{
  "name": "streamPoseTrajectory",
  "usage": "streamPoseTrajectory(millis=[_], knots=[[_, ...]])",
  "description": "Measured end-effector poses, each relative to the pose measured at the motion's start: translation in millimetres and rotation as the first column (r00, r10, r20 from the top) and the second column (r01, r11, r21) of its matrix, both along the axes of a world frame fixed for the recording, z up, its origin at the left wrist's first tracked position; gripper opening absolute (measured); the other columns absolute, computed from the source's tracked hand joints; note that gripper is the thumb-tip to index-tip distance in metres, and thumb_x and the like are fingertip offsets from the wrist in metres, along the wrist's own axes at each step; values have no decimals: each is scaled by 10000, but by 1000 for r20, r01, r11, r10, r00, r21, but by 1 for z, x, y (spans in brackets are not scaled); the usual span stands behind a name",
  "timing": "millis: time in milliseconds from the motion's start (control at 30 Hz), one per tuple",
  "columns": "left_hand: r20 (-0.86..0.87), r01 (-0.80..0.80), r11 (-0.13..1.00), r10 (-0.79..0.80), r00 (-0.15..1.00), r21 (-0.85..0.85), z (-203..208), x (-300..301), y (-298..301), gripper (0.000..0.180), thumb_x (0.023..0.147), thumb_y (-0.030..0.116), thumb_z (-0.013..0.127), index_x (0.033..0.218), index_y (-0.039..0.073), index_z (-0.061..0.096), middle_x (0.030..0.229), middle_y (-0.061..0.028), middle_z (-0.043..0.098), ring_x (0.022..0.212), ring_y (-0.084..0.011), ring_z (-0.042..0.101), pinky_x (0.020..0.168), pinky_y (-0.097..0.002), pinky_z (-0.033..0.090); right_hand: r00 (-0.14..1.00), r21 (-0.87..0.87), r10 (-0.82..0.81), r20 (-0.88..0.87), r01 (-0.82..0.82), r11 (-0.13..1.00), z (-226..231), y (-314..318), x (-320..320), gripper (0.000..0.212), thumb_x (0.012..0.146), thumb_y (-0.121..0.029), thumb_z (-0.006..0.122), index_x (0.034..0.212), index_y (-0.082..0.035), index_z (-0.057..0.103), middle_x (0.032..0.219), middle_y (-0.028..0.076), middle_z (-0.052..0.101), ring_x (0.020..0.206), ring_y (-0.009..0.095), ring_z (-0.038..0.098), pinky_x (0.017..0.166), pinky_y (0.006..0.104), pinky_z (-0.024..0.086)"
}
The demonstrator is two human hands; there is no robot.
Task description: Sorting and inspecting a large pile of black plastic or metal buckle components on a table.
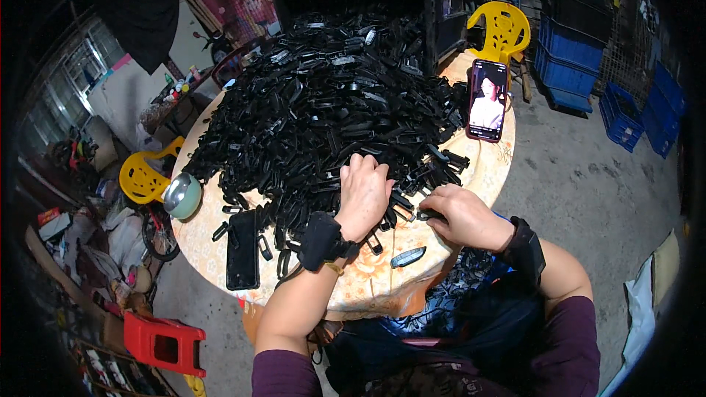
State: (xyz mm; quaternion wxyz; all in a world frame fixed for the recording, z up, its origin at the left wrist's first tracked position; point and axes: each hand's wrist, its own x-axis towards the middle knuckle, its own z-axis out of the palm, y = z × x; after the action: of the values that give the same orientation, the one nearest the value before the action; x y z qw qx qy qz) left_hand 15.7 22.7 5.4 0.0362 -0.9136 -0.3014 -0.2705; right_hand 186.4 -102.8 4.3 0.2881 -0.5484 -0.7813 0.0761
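A large heap of small, long black plastic pieces [331, 103] covers most of a round table with a patterned, cream-coloured cloth [353, 290]. My left hand [365, 195] rests at the near edge of the heap, knuckles up; its fingertips are hidden, so I cannot tell whether they grip anything. To its right, my right hand [463, 215] has thumb and fingers closed on one small black plastic piece [430, 215]. A single grey-black piece [408, 257] lies apart on the cloth, near the table's front edge. Both wrists wear black bands.
A lit phone [487, 99] stands upright at the table's right side. Another dark phone [243, 250] lies at the left front, near a bowl [182, 196]. Yellow chairs [502, 29] stand around, with blue crates [566, 62] at right and a red stool [163, 342] at lower left.
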Motion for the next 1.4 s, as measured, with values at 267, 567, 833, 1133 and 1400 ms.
streamPoseTrajectory(millis=[267, 567, 833, 1133, 1400], knots=[[82, 45, 997, -49, 995, 59, 1, 0, 2, 157, 775, 100, 643, 902, 19, 597, 912, -106, 566, 929, -285, 503, 798, -378, 379, 984, 125, -53, -170, 75, 989, 3, 1, 1, 206, 756, -94, 672, 944, -19, 633, 866, 127, 596, 817, 320, 601, 720, 377, 496], [315, 361, 911, -289, 904, -198, 14, 0, -22, 192, 793, 17, 611, 985, 13, 600, 876, -145, 530, 813, -310, 549, 704, -351, 464, 888, 302, 31, -459, 124, 945, 13, 2, -4, 290, 776, -33, 653, 1056, 24, 606, 985, 171, 613, 897, 299, 612, 763, 343, 499], [561, 553, 298, -66, 825, -778, 3, -2, -22, 306, 826, -6, 655, 1102, 14, 524, 909, -17, 596, 771, -65, 579, 695, -215, 504, 867, 197, 39, -498, 69, 978, 3, 2, -7, 291, 778, -53, 674, 1053, 27, 624, 975, 162, 621, 865, 276, 627, 760, 342, 508], [690, 647, 329, 20, 723, -688, 1, -1, -23, 246, 831, 19, 656, 1070, -29, 633, 955, -57, 657, 819, -110, 622, 755, -230, 513, 873, 276, 25, -487, 127, 953, 7, 0, -5, 297, 750, -52, 696, 1028, 34, 637, 936, 155, 634, 840, 258, 627, 725, 324, 507], [689, 614, 366, 118, 715, -699, 0, 3, -36, 310, 847, 54, 649, 1151, -2, 623, 951, -57, 679, 791, -82, 614, 714, -213, 507, 927, 351, -8, -375, 150, 924, 2, 1, -6, 292, 727, -48, 709, 1001, 20, 638, 906, 147, 607, 805, 272, 613, 682, 330, 508]])
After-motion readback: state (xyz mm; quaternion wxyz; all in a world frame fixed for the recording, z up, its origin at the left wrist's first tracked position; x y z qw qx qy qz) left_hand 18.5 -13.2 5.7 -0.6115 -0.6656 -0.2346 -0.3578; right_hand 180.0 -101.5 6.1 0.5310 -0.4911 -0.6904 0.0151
